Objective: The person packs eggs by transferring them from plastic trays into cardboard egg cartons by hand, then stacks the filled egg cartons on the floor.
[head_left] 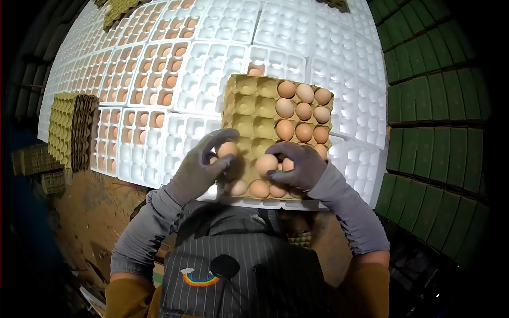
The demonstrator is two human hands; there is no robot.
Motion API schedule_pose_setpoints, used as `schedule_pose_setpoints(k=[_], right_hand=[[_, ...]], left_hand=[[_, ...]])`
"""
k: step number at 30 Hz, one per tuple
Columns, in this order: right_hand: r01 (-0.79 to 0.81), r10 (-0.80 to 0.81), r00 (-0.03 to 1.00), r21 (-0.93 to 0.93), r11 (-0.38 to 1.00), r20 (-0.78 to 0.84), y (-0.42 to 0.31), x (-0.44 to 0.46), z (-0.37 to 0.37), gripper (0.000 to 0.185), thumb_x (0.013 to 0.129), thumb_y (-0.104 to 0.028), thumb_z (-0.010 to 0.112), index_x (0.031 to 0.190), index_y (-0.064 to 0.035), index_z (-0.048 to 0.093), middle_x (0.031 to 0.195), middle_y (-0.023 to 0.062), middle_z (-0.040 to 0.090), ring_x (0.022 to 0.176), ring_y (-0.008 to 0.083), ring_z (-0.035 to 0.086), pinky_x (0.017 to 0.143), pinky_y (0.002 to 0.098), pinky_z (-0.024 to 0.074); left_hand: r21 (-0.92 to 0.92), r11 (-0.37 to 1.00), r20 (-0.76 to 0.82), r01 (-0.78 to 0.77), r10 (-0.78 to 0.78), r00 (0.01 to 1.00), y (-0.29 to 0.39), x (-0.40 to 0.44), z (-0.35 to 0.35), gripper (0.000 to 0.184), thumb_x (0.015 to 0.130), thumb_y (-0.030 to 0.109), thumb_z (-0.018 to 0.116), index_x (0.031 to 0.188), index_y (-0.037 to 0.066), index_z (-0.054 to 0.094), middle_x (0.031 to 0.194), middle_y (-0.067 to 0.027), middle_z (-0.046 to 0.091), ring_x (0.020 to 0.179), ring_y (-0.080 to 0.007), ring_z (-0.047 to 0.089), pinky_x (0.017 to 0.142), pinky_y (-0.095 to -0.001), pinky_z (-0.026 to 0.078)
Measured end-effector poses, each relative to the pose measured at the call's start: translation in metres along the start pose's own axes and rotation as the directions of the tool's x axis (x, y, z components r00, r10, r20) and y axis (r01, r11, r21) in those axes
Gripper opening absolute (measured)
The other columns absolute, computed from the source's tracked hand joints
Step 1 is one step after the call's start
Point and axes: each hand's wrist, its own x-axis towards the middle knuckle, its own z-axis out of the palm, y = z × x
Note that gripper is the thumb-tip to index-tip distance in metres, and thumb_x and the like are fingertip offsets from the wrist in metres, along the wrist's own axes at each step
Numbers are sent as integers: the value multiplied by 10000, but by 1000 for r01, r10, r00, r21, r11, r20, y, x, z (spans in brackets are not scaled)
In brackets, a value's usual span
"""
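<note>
A gloved left hand, my left hand (197, 170), is curled around a brown egg (227, 149) over the left edge of a pulp egg tray (253, 114). Part of a second egg (213, 159) shows between its fingers. My right hand (303, 165), also gloved, grips another egg (266, 165) above the tray's lower middle. One more egg (287, 164) lies under its fingers; whether it is held I cannot tell. Brown eggs (304, 111) sit in the tray's right columns and along its near row. The upper left cups show bare pulp.
White foam trays (209, 74) cover the table beneath the pulp tray. Several at the left hold eggs (154, 80). A stack of pulp trays (71, 130) stands at the left edge. Green boxes (419, 148) are stacked along the right side.
</note>
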Motion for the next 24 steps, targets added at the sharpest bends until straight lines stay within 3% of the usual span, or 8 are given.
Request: schedule_pose_setpoints(k=[1, 3, 6, 14, 15, 17, 20, 24], right_hand=[[17, 14, 998, 472, 882, -62, 13, -6, 0, 469, 822, -137, 687, 1257, -41, 539, 1247, 159, 572, 1091, 264, 615, 973, 362, 470], [503, -460, 848, 125, 855, -264, 20, -15, 11, 507, 795, -91, 704, 1266, -46, 521, 1377, 186, 476, 1153, 279, 578, 978, 367, 473], [246, -397, 892, -506, 827, -215, 3, -27, 53, 439, 899, -239, 600, 1314, -112, 533, 1295, 222, 499, 1019, 402, 573, 838, 471, 528], [-76, -135, 916, -491, 868, -379, 30, -21, 119, 501, 966, -345, 504, 1410, -123, 437, 1231, 217, 520, 992, 403, 580, 811, 514, 500], [114, -23, 921, 214, 970, -390, 27, -32, 110, 416, 970, -291, 502, 1334, -89, 490, 1346, 176, 465, 1117, 380, 536, 864, 453, 482], [243, 42, 948, 802, 545, -316, 32, -48, 87, 340, 975, -236, 499, 1259, -55, 542, 1461, 135, 410, 1243, 356, 492, 917, 392, 465], [368, -226, 870, 275, 888, -437, 34, -64, 43, 378, 962, -251, 554, 1208, 30, 607, 1307, 117, 551, 1161, 236, 557, 881, 335, 484], [172, 48, 975, 874, 454, -216, 32, -57, 36, 471, 943, -303, 560, 1271, 34, 596, 1059, 103, 650, 848, 171, 643, 763, 281, 518]], left_hand=[[124, 972, -43, -201, 208, 977, 4, 9, 4, 326, 923, 60, 619, 1247, 94, 631, 1236, -93, 605, 1043, -194, 652, 844, -308, 546], [344, 914, -36, -214, 241, 970, 20, 31, 13, 261, 909, 102, 657, 1167, 79, 686, 1279, -134, 538, 1057, -230, 637, 906, -321, 529], [736, 587, -66, -338, 558, 827, 35, 81, 51, 283, 856, 228, 745, 1112, 115, 709, 1347, -165, 489, 1130, -344, 592, 926, -414, 533], [967, 212, 70, -144, 323, 944, 64, 183, 87, 242, 852, 248, 701, 1029, 83, 711, 1280, -134, 526, 1053, -350, 579, 903, -421, 524], [968, 208, 65, -139, 326, 943, 64, 184, 83, 242, 852, 248, 701, 1029, 83, 711, 1280, -134, 526, 1053, -350, 579, 903, -421, 524], [904, 316, 161, -287, 369, 915, 60, 183, 63, 254, 875, 253, 696, 1066, 88, 719, 1322, -137, 531, 1025, -345, 597, 901, -410, 516], [67, 986, 56, -150, 147, 988, 58, 141, 23, 372, 970, 322, 622, 1228, 54, 649, 1314, -125, 553, 1120, -218, 611, 908, -335, 511], [-672, 732, 277, 115, 104, 955, 4, 74, -22, 442, 1026, 257, 541, 1422, 99, 423, 1330, -70, 545, 1183, -187, 579, 922, -315, 521]])
